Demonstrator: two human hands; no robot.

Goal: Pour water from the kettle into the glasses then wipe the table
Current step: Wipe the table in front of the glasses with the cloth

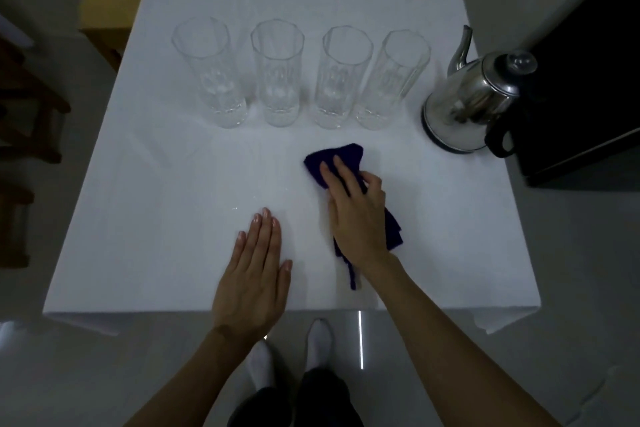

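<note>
White table (138,218) — right hand (356,215) fingers (332,177) press cloth (341,158) flat.

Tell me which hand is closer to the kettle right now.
Right. The right hand presses the dark cloth on the table, down-left of the kettle. The left hand lies flat, nearer the table's front edge, farther away.

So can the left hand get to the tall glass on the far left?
Probably yes. The left hand lies flat and empty on the white table, and only bare tabletop lies between it and the leftmost tall clear glass.
</note>
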